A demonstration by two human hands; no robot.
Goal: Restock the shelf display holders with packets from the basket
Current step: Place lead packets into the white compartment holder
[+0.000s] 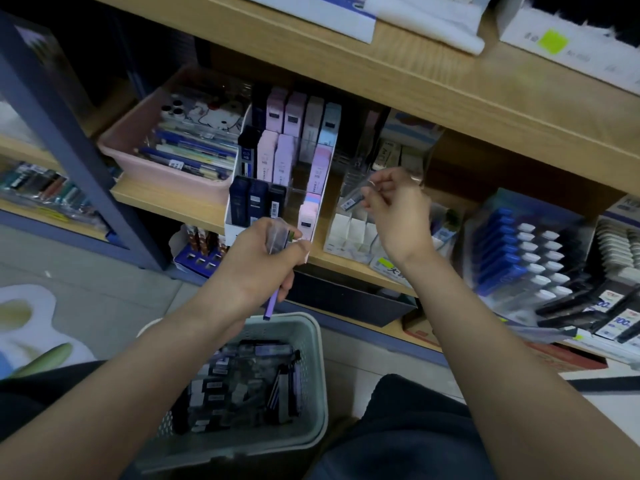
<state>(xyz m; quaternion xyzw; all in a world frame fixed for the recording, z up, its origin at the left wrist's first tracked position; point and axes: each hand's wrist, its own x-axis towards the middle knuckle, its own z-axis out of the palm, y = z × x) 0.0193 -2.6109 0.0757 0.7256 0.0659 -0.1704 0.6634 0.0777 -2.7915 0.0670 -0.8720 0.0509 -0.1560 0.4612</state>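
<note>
Wooden shelf (166,202) runs across the view, with a white display holder (232,226) on it stocked with small boxes. Left hand (256,268) has its fingers curled round a bunch of packets (277,239), right above the grey basket (313,341), which is full of more. Right hand (398,216) pinches one clear packet (351,199) just by the clear holder (360,168).

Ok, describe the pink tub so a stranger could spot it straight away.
Find the middle wooden shelf. At its left end, beside the white tiered holder, sits the pink tub. Unlike its neighbours, it is low, open and holds pens lying flat.
</note>
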